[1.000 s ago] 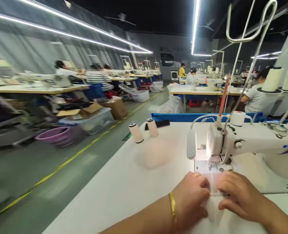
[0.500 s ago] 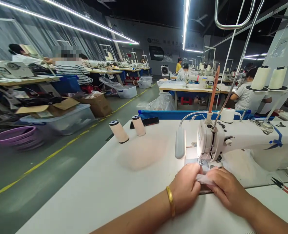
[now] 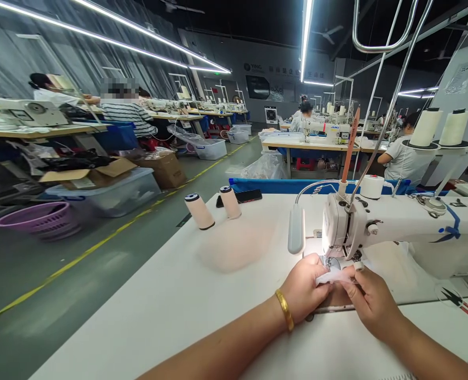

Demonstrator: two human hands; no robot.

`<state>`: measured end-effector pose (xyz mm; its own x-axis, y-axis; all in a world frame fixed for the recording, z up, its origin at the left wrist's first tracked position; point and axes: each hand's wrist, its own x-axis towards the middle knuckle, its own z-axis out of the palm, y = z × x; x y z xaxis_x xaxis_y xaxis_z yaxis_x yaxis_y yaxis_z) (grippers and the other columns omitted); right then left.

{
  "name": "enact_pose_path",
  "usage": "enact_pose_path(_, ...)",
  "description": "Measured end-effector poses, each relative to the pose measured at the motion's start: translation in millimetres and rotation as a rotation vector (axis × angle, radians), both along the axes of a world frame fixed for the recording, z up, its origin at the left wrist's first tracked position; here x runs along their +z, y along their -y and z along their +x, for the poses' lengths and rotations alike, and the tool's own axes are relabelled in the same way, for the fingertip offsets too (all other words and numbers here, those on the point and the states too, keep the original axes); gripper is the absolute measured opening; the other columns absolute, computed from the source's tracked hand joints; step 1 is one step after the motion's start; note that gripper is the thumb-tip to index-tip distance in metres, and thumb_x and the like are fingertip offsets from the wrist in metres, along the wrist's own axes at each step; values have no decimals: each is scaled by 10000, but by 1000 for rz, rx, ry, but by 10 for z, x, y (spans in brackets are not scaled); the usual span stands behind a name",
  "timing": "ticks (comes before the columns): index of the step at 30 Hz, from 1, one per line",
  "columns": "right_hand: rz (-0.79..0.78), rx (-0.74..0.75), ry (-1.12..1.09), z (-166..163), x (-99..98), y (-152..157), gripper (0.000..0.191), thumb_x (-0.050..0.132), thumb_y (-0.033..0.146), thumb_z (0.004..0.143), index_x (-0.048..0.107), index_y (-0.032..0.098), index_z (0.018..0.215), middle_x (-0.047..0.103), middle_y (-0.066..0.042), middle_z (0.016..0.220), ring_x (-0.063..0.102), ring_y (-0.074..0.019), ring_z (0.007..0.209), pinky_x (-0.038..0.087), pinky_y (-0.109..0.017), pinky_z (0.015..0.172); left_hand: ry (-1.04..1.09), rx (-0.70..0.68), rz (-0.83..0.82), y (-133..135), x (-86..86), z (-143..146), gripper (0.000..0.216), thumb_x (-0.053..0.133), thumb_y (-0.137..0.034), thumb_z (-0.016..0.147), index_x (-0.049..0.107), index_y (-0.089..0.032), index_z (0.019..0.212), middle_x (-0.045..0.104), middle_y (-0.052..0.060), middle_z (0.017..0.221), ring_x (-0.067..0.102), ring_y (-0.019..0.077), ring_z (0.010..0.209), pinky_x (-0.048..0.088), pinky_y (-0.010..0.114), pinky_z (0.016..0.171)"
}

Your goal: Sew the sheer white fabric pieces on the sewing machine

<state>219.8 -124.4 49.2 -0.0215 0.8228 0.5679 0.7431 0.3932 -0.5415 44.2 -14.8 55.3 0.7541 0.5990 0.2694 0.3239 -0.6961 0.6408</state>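
A small white fabric piece [image 3: 334, 276] lies pinched between my two hands just in front of the needle of the white sewing machine [image 3: 395, 227]. My left hand [image 3: 307, 287], with a gold bangle on its wrist, grips the piece's left edge with closed fingers. My right hand [image 3: 370, 301] pinches its right edge. Both hands rest on the white table [image 3: 202, 295]. The machine's small lamp [image 3: 296, 236] lights the needle area.
Two thread cones [image 3: 200, 211] and a dark phone [image 3: 244, 196] sit at the table's far side. Red-handled scissors [image 3: 461, 306] lie at the right. Large spools [image 3: 439, 128] stand on a rack behind the machine. Other workers sit at rows of sewing tables; boxes and a purple basket [image 3: 36, 219] line the aisle.
Both hands have carried the white fabric piece forward, from the near table up to the machine's needle. The view has shifted slightly.
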Motion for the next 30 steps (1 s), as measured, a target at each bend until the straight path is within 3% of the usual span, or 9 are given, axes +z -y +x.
enact_pose_path(5, -26, 89, 128, 58, 26, 37, 208, 391, 198, 1079, 571, 239, 984, 677, -28, 851, 602, -200, 738, 468, -312, 679, 74, -62, 138, 56, -78, -54, 257, 618, -183, 866, 620, -183, 609, 557, 24, 781, 551, 178, 774, 426, 277, 667)
enact_pose_path(9, -34, 277, 349, 76, 73, 104, 157, 408, 155, 1046, 538, 236, 1010, 651, -28, 842, 572, -208, 743, 443, -343, 737, 155, -131, 368, 180, -147, -174, 141, 664, -145, 876, 752, -225, 800, 696, 30, 873, 600, 188, 819, 417, 338, 760)
enact_pose_path(11, -49, 304, 399, 65, 106, 135, 134, 435, 132, 1021, 524, 233, 1022, 638, -23, 836, 560, -206, 744, 437, -347, 751, 140, -150, 409, 244, -140, -223, 159, 639, -128, 899, 758, -233, 884, 735, 25, 904, 629, 186, 827, 420, 369, 816)
enact_pose_path(18, -46, 296, 419, 53, 137, 146, 177, 438, 82, 969, 512, 227, 1037, 621, -19, 836, 550, -205, 747, 426, -349, 746, 77, -142, 444, 308, -51, -244, 203, 572, -79, 880, 720, -216, 856, 746, 11, 866, 613, 160, 730, 415, 375, 804)
enact_pose_path(30, -38, 155, 476, 91, 0, 55, 175, 452, 84, 961, 543, 215, 1034, 664, -61, 915, 598, -242, 803, 414, -351, 703, 51, -111, 494, 104, -141, -155, 132, 656, -116, 856, 730, -222, 881, 755, 24, 931, 647, 193, 808, 412, 381, 808)
